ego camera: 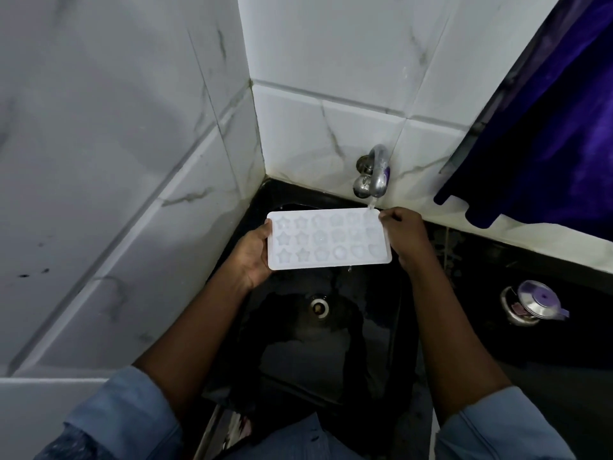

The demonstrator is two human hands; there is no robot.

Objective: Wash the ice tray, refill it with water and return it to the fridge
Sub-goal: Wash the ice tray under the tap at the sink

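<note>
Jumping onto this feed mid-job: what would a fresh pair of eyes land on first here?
The white ice tray with star-shaped and other moulds stands out, held over the black sink. The left hand grips its left end and the right hand pinches its right end. A thin stream from the wall tap lands on the tray's far right corner. A deep purple cloth hangs at upper right.
</note>
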